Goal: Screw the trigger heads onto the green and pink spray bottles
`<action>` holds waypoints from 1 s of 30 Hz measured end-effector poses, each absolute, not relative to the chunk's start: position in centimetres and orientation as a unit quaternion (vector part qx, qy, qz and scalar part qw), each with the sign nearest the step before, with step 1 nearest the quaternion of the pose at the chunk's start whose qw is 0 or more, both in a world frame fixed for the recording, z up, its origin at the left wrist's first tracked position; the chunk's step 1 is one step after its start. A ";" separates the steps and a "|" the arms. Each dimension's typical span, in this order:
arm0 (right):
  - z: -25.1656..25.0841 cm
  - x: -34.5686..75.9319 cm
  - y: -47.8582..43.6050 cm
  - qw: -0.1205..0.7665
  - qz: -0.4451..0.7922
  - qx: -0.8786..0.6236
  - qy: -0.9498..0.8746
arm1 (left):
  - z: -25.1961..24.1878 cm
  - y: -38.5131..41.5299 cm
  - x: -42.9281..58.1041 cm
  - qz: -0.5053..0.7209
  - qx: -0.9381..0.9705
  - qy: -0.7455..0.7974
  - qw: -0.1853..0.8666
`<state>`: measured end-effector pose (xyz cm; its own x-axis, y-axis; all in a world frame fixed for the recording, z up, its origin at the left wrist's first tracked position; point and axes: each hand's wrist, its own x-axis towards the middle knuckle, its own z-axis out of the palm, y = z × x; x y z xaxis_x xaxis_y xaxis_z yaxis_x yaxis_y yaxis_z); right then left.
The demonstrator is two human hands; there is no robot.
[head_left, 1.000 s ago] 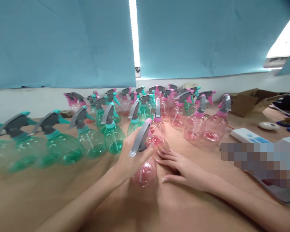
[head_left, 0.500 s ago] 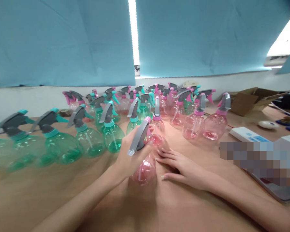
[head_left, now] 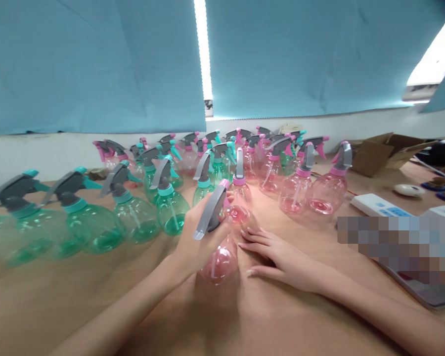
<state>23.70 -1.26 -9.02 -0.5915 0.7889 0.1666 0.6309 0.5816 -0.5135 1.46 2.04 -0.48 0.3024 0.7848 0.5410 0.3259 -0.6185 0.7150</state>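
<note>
My left hand (head_left: pixel 198 232) is closed around the neck of a pink spray bottle (head_left: pixel 219 264) with a grey and pink trigger head. The bottle is near the middle of the table, and my fingers partly hide its collar. Flat on the tabletop to its right lies my right hand (head_left: pixel 270 252), fingers spread and holding nothing. Just beyond the hands stands another pink spray bottle (head_left: pixel 240 195). A green spray bottle (head_left: pixel 172 210) stands to the left of my left hand, close to its knuckles.
Several green spray bottles (head_left: pixel 96 227) form a row on the left. More pink ones (head_left: pixel 328 193) stand to the right, with a mixed group behind. On the right are an open cardboard box (head_left: pixel 373 153), a white mouse (head_left: pixel 409 191) and a white power strip (head_left: pixel 378 205). Blue curtains (head_left: pixel 96 64) hang behind.
Almost nothing differs. The view has shifted very slightly; my left hand keeps its hold on the pink spray bottle, and my right hand rests in the same place.
</note>
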 end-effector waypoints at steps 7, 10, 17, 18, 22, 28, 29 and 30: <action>-8.9 23.7 -1.2 0.180 0.204 -0.412 -0.870 | -0.5 2.0 1.5 0.471 0.772 0.353 0.240; -8.9 23.7 -1.2 0.181 0.206 -0.412 -0.869 | -0.5 2.0 1.4 0.471 0.770 0.357 0.239; -8.9 23.6 -1.3 0.196 0.204 -0.408 -0.868 | -0.3 2.0 1.5 0.462 0.770 0.362 0.251; -8.9 23.6 -1.3 0.196 0.204 -0.408 -0.868 | -0.1 2.0 1.4 0.458 0.772 0.362 0.251; -8.8 23.6 -1.3 0.184 0.206 -0.412 -0.868 | 0.7 1.8 1.2 0.435 0.783 0.355 0.267; -8.8 23.5 -1.3 0.195 0.207 -0.408 -0.868 | 1.0 1.8 1.0 0.431 0.792 0.342 0.265; -8.7 23.5 -1.3 0.197 0.207 -0.408 -0.867 | 0.9 1.8 1.0 0.432 0.793 0.338 0.265; -8.7 23.5 -1.4 0.197 0.207 -0.409 -0.867 | 0.8 1.9 1.0 0.433 0.794 0.334 0.267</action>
<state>23.49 -1.37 -8.69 -0.5881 0.7904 0.1717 0.6275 0.5798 -0.5196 0.96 1.87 0.83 0.4020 0.7611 0.5090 0.2991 -0.6345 0.7127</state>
